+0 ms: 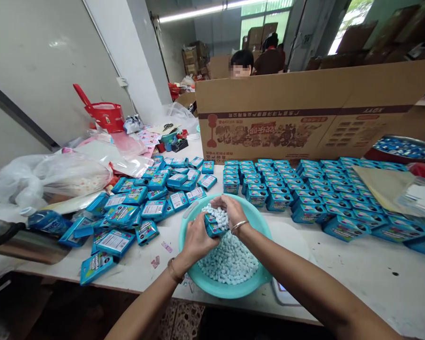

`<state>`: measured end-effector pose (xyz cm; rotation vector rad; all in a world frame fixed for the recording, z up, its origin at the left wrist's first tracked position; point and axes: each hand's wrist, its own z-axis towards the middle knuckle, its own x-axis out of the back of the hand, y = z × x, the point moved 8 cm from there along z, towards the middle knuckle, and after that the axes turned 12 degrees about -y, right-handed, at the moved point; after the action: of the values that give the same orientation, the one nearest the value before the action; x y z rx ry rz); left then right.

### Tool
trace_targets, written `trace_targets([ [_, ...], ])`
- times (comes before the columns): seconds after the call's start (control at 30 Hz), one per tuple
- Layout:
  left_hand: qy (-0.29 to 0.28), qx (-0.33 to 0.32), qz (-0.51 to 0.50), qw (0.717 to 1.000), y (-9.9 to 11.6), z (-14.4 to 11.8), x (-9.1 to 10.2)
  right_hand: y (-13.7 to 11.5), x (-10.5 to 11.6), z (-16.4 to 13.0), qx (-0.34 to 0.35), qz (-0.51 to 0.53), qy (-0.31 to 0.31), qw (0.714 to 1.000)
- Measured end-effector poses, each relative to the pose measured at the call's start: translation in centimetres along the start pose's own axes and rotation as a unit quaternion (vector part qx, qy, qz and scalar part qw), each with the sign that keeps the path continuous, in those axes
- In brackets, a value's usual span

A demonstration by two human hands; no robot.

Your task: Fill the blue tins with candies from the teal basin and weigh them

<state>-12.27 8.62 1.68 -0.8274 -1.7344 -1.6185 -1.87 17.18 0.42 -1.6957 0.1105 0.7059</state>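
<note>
A teal plastic basin (257,278) full of small pale blue candies (230,259) sits at the table's near edge. My left hand (196,241) grips a small blue box (212,227) over the basin. My right hand (228,210) is cupped above that box with a handful of candies (217,215) in its fingers. A thin bracelet is on each wrist.
Loose blue boxes (138,208) lie scattered to the left; filled boxes (304,193) stand in rows to the right. A large cardboard carton (304,118) stands behind them. Plastic bags (49,177) and a red bag (104,115) are at far left. People sit beyond the carton.
</note>
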Motion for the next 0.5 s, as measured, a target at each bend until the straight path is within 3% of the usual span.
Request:
trace_targets([
  [0.27,-0.012,0.013,-0.007,1.000,-0.3,-0.3,0.5,-0.5,-2.0,-1.1,0.018,-0.019,-0.080,0.996],
  [0.37,-0.056,0.017,0.087,0.995,0.3,-0.7,1.3,-0.3,0.9,-1.1,0.009,-0.078,-0.043,0.996],
  [0.43,-0.128,0.015,0.177,0.976,0.8,-0.7,0.8,0.4,4.2,-0.9,-0.016,-0.163,0.015,0.986],
  [0.5,-0.209,0.008,0.248,0.946,1.3,-0.5,-0.6,1.7,7.6,-0.9,-0.070,-0.261,0.087,0.959],
])
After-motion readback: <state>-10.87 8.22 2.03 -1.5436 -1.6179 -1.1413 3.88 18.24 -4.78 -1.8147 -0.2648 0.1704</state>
